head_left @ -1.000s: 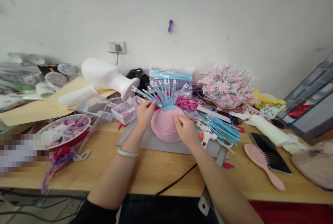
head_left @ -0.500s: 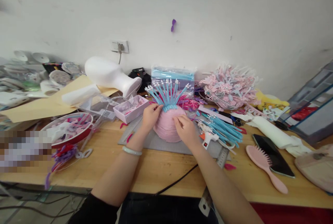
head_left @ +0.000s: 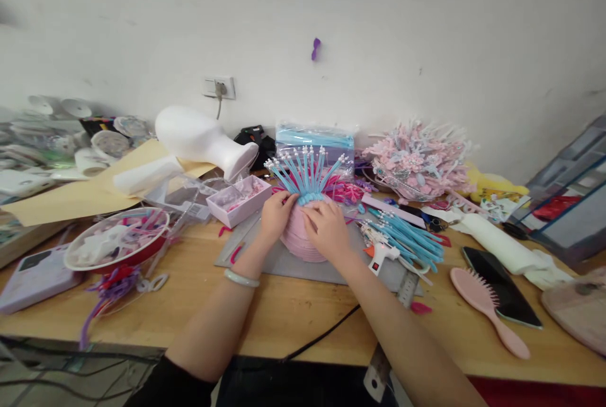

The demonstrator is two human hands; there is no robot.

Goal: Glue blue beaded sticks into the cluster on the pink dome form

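Note:
A pink ribbed dome (head_left: 298, 244) rests on a grey mat in front of me. Along its top stands a fan of blue pipe cleaners (head_left: 310, 170), tipped with small white beads and gathered at a fuzzy blue base. My left hand (head_left: 278, 214) pinches the left end of that base, thumb and forefinger together. Against the dome's front, just below the blue base, is my right hand (head_left: 326, 227), its fingers drawn together; anything between them is too small to make out. A white hot glue gun (head_left: 382, 252) lies right of the dome.
More beaded blue pipe cleaners (head_left: 409, 240) lie to the right, near a metal ruler (head_left: 407, 287), a pink hairbrush (head_left: 483, 296) and a black phone (head_left: 502, 287). Leftward are a lilac box (head_left: 239, 205) and a red-and-white bowl (head_left: 78, 259). A white foam head (head_left: 189, 135) lies behind.
My right hand has moved left and closer to the blue base, along the front of the dome. My left hand stays at the base's left end. The view has shifted slightly.

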